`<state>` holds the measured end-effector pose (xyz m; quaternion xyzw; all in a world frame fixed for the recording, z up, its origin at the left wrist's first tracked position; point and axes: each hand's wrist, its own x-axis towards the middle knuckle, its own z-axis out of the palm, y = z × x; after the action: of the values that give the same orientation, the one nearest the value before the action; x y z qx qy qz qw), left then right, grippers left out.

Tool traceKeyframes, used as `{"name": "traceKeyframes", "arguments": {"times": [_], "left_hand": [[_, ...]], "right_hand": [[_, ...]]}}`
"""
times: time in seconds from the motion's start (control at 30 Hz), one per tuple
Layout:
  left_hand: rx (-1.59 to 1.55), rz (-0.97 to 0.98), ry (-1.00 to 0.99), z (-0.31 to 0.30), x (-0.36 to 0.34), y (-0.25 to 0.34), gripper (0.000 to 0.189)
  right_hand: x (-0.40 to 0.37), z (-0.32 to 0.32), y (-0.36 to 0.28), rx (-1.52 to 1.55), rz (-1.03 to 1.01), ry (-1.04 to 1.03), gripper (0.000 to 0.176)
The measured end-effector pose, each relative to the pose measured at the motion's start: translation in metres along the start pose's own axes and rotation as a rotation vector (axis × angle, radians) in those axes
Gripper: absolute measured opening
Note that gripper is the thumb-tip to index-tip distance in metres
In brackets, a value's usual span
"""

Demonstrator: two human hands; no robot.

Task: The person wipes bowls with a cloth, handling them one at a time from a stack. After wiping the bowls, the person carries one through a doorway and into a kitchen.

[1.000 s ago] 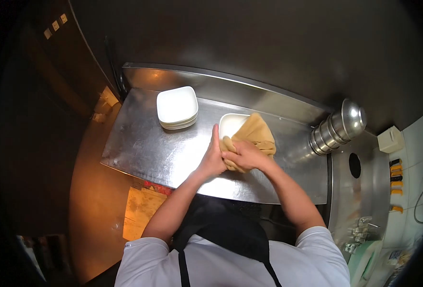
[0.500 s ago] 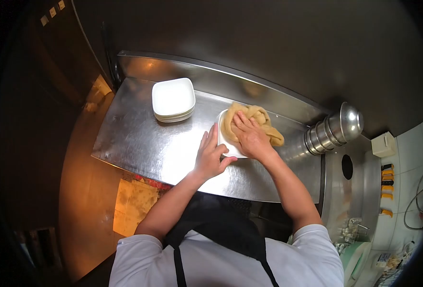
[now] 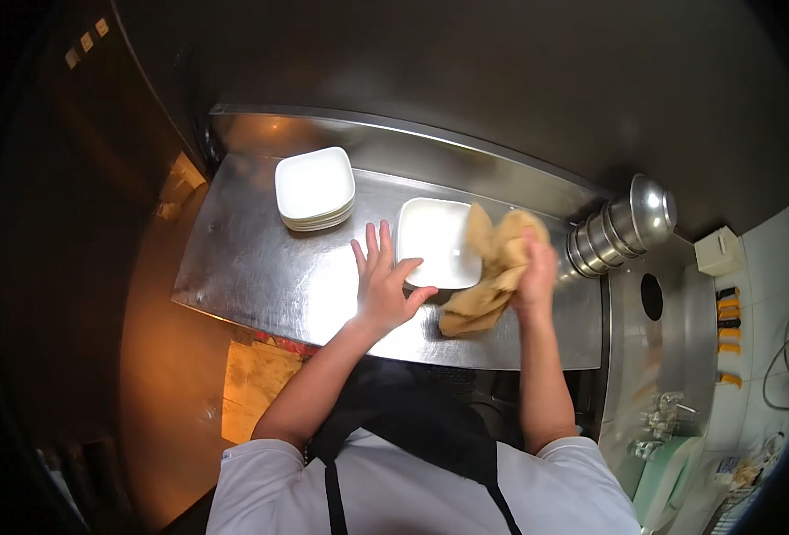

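Note:
A white square dish (image 3: 435, 236) rests on the steel counter in front of me, its inside bare. My left hand (image 3: 386, 283) is at the dish's near left corner, fingers spread, with one fingertip overlapping the rim. Just right of the dish, my right hand (image 3: 537, 272) grips a tan cloth (image 3: 501, 259), which hangs in folds and partly covers the dish's right edge. Motion blurs the cloth and the right fingers a little. Farther left stands a stack of similar white dishes (image 3: 315, 189).
The steel counter (image 3: 234, 241) has a raised back edge (image 3: 412, 143). Nested metal bowls (image 3: 622, 227) lie on their side at its right end. Beyond are a white box (image 3: 717, 251) and several yellow-and-black handles (image 3: 729, 325) on the tiled wall.
My right hand has lifted the cloth off the dish and moved right, uncovering the dish's inside. My left hand's fingers have spread and shifted slightly left of the rim.

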<state>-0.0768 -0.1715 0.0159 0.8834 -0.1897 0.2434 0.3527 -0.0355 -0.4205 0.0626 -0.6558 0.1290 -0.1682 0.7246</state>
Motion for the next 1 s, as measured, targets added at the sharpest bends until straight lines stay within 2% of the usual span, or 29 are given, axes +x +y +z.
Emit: {"name": "traceKeyframes", "arguments": {"times": [0.07, 0.1, 0.13, 0.2, 0.3, 0.4, 0.53, 0.7, 0.8, 0.9, 1.0], "left_hand": [[0.091, 0.048, -0.105, -0.011, 0.011, 0.02, 0.057], [0.19, 0.103, -0.293, -0.013, 0.018, 0.028, 0.068], [0.254, 0.149, -0.381, -0.007, 0.022, 0.034, 0.063], [0.441, 0.163, -0.425, 0.011, 0.023, 0.033, 0.052], [0.432, 0.128, -0.582, 0.011, 0.027, 0.035, 0.043], [0.294, 0.122, -0.594, 0.003, 0.028, 0.04, 0.036], [0.19, 0.085, -0.559, 0.002, 0.028, 0.049, 0.03], [0.389, 0.169, -0.58, 0.002, 0.03, 0.041, 0.026], [0.419, 0.197, -0.608, 0.002, 0.032, 0.039, 0.026], [0.232, 0.142, -0.556, -0.003, 0.031, 0.037, 0.026], [0.033, 0.126, -0.409, 0.001, 0.028, 0.036, 0.027]], "right_hand": [[0.0, -0.01, -0.048, 0.304, -0.054, 0.046, 0.035], [0.001, -0.016, -0.057, 0.337, -0.075, 0.12, 0.036], [0.002, -0.024, -0.063, 0.371, -0.098, 0.194, 0.037], [0.002, -0.041, -0.072, 0.423, -0.153, 0.182, 0.039], [0.001, -0.07, -0.084, 0.511, -0.183, 0.21, 0.043], [-0.003, -0.089, -0.087, 0.536, -0.261, 0.301, 0.045], [-0.021, -0.073, -0.064, 0.354, -0.22, 0.357, 0.038], [-0.045, -0.052, -0.026, 0.346, -0.161, 0.086, 0.037], [-0.047, -0.048, -0.024, 0.315, -0.144, 0.072, 0.038], [-0.047, -0.048, -0.028, 0.336, -0.162, 0.086, 0.039], [-0.046, -0.05, -0.027, 0.292, -0.179, 0.09, 0.039]]}}
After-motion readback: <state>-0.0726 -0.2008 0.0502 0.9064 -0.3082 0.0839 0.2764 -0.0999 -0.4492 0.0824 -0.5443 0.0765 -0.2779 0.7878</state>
